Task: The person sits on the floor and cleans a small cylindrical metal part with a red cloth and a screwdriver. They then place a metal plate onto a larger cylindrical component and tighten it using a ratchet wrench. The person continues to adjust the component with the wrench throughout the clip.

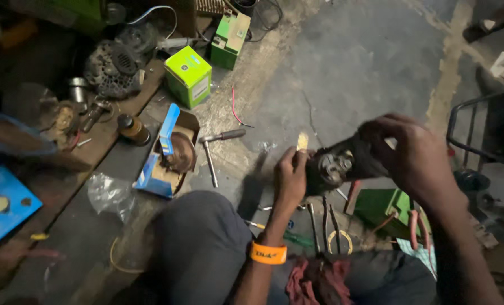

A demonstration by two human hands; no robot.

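Note:
My right hand (413, 155) grips a dark, greasy motor-like part (339, 164) from above and holds it over the concrete floor. Its metal end with a small gear faces left. My left hand (290, 178), with an orange band on the wrist, pinches a small yellowish scrap (302, 141) against that end of the part. Both hands are raised above my knees, and the rear of the part is hidden under my right palm.
A hammer (213, 151) lies on the floor left of my hands. Beside it is an open blue box with a round rotor (178, 152), two green boxes (189, 76), an alternator (113, 68) and a small bottle (132, 129). Pliers and screwdrivers (325, 226) lie below the part, next to a green case (385, 206).

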